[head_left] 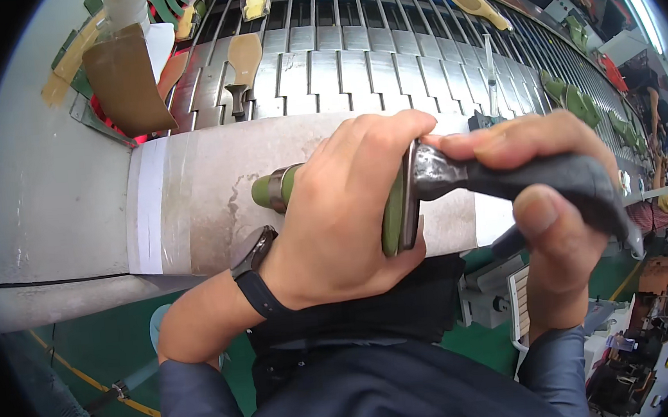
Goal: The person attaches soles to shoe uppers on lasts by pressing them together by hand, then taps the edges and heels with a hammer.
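Above the pale covered ledge (211,187), two hands, mine, both occupied. Markings first: watch (254,248) on my left wrist, dark, dial too steeply angled to read; white strip (148,215) near the ledge's left end, any writing on it too faint to make out.

Item: green shoe piece (392,219), one, brown band at its left end, dark rim at its right, held over the middle of the ledge. My left hand (341,196) is wrapped around it, fingers over the far side.

Item: black-handled tool (508,181), one, bare metal head against the dark rim. My right hand (553,226) grips the handle, thumb on the near side; whether the head bites the rim, I cannot tell.

Edges and room: stained cover stretches between brown band and white strip; slatted metal conveyor (331,67) beyond the far edge, bearing a tan-soled form (245,61); my dark clothing (410,383) just below the near edge.
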Action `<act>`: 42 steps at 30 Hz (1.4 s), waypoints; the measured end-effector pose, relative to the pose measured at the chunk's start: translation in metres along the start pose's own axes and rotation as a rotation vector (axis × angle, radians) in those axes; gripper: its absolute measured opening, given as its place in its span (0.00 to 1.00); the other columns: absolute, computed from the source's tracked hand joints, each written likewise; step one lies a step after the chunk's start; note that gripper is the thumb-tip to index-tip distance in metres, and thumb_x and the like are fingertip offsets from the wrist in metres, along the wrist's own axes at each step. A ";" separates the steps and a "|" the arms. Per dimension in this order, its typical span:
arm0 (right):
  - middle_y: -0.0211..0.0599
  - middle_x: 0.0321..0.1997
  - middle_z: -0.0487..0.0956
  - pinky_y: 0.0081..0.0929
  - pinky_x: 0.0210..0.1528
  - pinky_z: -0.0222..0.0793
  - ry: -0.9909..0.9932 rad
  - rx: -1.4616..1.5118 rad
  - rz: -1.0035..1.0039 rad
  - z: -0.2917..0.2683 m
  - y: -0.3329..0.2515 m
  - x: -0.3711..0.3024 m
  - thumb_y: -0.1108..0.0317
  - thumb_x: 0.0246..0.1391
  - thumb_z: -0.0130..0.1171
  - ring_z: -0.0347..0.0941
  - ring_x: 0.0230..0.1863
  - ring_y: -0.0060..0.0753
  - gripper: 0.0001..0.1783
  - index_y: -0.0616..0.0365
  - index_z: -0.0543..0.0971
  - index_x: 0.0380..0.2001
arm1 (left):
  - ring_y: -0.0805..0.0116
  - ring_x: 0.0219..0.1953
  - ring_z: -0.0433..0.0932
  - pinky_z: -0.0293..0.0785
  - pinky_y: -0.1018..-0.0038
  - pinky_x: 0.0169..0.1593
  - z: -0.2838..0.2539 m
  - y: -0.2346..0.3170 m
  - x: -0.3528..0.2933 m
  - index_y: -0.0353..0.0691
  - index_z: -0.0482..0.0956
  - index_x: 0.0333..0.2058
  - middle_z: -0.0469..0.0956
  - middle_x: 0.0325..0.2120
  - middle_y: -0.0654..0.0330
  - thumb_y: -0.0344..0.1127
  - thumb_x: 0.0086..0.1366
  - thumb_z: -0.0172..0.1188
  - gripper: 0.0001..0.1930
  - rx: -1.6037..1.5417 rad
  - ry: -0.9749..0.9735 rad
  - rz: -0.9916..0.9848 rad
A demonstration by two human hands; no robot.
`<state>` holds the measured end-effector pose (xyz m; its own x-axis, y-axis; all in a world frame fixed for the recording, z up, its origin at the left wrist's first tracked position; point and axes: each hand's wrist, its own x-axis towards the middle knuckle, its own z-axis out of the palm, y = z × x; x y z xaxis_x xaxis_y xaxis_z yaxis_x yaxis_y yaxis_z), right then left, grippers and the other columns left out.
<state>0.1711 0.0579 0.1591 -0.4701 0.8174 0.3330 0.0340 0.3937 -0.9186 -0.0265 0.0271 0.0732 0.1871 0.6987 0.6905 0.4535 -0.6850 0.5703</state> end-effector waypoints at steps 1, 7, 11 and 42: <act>0.60 0.42 0.85 0.44 0.58 0.80 0.016 0.003 0.016 0.002 -0.002 0.002 0.50 0.53 0.70 0.84 0.47 0.51 0.28 0.69 0.78 0.38 | 0.45 0.53 0.80 0.77 0.61 0.55 -0.002 0.004 -0.005 0.30 0.63 0.65 0.76 0.53 0.43 0.26 0.50 0.70 0.42 0.024 -0.011 0.008; 0.62 0.44 0.85 0.46 0.56 0.81 -0.264 0.264 0.078 0.006 0.014 -0.032 0.53 0.51 0.75 0.85 0.50 0.54 0.28 0.69 0.80 0.40 | 0.46 0.49 0.83 0.77 0.50 0.53 0.023 0.012 -0.067 0.33 0.64 0.65 0.79 0.51 0.43 0.37 0.61 0.71 0.37 0.121 0.280 0.217; 0.54 0.52 0.85 0.37 0.59 0.78 -0.169 0.540 0.383 0.032 0.053 -0.077 0.74 0.62 0.63 0.83 0.55 0.43 0.17 0.71 0.79 0.51 | 0.41 0.59 0.77 0.64 0.36 0.67 0.045 -0.013 -0.127 0.38 0.55 0.69 0.72 0.60 0.36 0.54 0.65 0.71 0.46 0.371 0.401 0.211; 0.49 0.41 0.87 0.37 0.52 0.84 -0.465 0.001 0.054 0.042 0.107 -0.050 0.74 0.50 0.72 0.88 0.45 0.46 0.17 0.68 0.83 0.43 | 0.41 0.65 0.74 0.49 0.32 0.74 0.062 -0.037 -0.192 0.39 0.64 0.63 0.74 0.62 0.41 0.34 0.74 0.58 0.23 0.481 0.261 -0.068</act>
<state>0.1615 0.0415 0.0347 -0.8130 0.5616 0.1539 0.0688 0.3550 -0.9324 -0.0246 -0.0686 -0.1078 -0.0515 0.6217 0.7816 0.8155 -0.4255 0.3922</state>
